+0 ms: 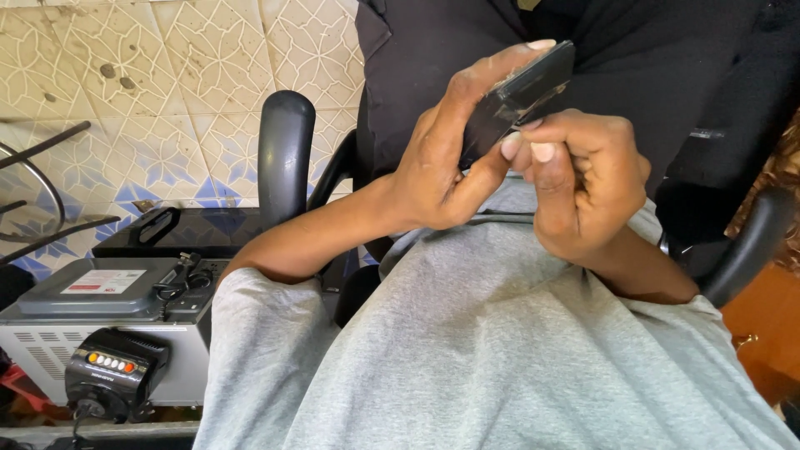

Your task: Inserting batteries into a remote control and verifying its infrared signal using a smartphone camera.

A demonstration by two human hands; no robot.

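Black and flat, a small rectangular device (518, 93) sits raised above my lap, in front of my grey shirt (500, 350). My left hand (442, 158) cradles it from behind, fingers stretched along its back, seemingly to steady it. My right hand (583, 179) pinches its lower edge with thumb and forefinger, the other fingers curled in. I'm seated in a chair with a black armrest (285, 154). On the tiled floor (167, 92) to my left stands a grey machine (108, 321) bearing a white rectangular label with red on top.
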